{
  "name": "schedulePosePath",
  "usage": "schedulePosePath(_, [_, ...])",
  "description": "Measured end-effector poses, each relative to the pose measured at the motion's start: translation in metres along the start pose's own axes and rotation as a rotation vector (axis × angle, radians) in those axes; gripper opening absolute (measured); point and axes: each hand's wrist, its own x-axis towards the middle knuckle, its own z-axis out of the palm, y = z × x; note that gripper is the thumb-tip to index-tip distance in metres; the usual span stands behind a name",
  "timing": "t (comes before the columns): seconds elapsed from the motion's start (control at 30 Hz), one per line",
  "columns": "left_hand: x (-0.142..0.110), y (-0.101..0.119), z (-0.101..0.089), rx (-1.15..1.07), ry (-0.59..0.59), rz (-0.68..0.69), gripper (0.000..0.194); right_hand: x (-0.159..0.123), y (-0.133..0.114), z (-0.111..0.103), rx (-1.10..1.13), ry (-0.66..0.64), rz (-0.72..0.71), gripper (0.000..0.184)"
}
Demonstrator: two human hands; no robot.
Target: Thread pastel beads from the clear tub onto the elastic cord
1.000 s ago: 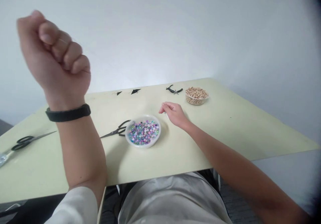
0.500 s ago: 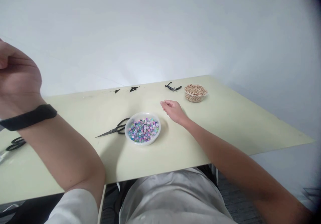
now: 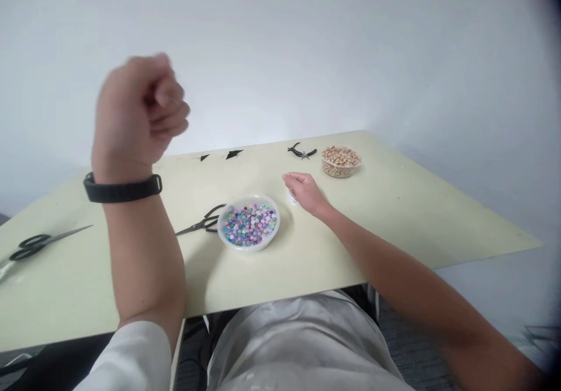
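1. Pale yellow-green laminate covers the table (image 3: 394, 215), which is seen in the head view with its near edge just above the person's lap.
2. The left hand (image 3: 138, 110) is raised well above the table's left half, curled into a closed fist. Whether anything is pinched inside cannot be told, as the hand is blurred. A black wristband (image 3: 123, 189) is worn on that wrist.
3. The right hand (image 3: 307, 192) is laid on the table near its middle, fingers drawn together over a small whitish object (image 3: 293, 199) that is too small to be identified.
4. A clear bowl of coloured beads (image 3: 249, 227) is placed just left of the right hand, with black scissors (image 3: 201, 224) touching or nearly touching its left rim.
5. A bowl of tan beads (image 3: 342, 162) and small pliers (image 3: 301, 152) are set toward the far edge. A second pair of scissors (image 3: 39, 244) is left at the left edge.
6. Judged risks: the coloured beads could be spilled if the lowered left forearm or the right wrist catches the light bowl's rim. A hand could be nicked by the scissor blades beside it. The small object could be lost if the grip is loosened.
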Motion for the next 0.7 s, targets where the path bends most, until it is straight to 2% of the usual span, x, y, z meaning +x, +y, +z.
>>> schedulePosePath(0.03, [-0.001, 0.001, 0.011, -0.029, 0.053, 0.0, 0.042, -0.001, -0.002, 0.0, 0.017, -0.003, 0.0, 0.046])
schedulePosePath(0.1, [-0.002, 0.001, 0.026, 0.072, 0.016, -0.066, 0.043, -0.002, -0.005, 0.001, 0.061, -0.011, -0.001, 0.046])
schedulePosePath(0.2, [-0.001, -0.004, 0.04, 0.391, -0.098, -0.174, 0.045, -0.004, -0.013, 0.0, 0.119, -0.026, 0.006, 0.045])
schedulePosePath(0.3, [0.006, -0.012, 0.047, 0.543, -0.191, -0.21, 0.042, -0.006, -0.026, -0.008, 0.095, -0.096, 0.019, 0.047])
schedulePosePath(0.37, [0.01, -0.017, 0.05, 0.572, -0.243, -0.215, 0.038, -0.008, -0.038, -0.018, 0.014, -0.259, 0.051, 0.047])
schedulePosePath(0.43, [0.012, -0.021, 0.051, 0.59, -0.272, -0.227, 0.036, -0.008, -0.05, -0.029, -0.118, -0.541, 0.119, 0.046])
schedulePosePath(0.47, [0.012, -0.022, 0.05, 0.597, -0.28, -0.234, 0.036, -0.009, -0.054, -0.033, -0.145, -0.627, 0.158, 0.05])
schedulePosePath(0.5, [0.012, -0.021, 0.049, 0.602, -0.284, -0.239, 0.036, -0.008, -0.057, -0.036, -0.153, -0.649, 0.179, 0.055])
schedulePosePath(0.53, [0.011, -0.02, 0.048, 0.603, -0.284, -0.242, 0.036, -0.008, -0.058, -0.038, -0.145, -0.618, 0.183, 0.058])
schedulePosePath(0.6, [0.008, -0.016, 0.044, 0.574, -0.285, -0.242, 0.039, -0.007, -0.055, -0.039, -0.137, -0.468, 0.144, 0.056])
schedulePosePath(0.7, [0.002, -0.007, 0.037, 0.416, -0.295, -0.202, 0.046, -0.003, -0.044, -0.036, -0.306, -0.248, 0.006, 0.036])
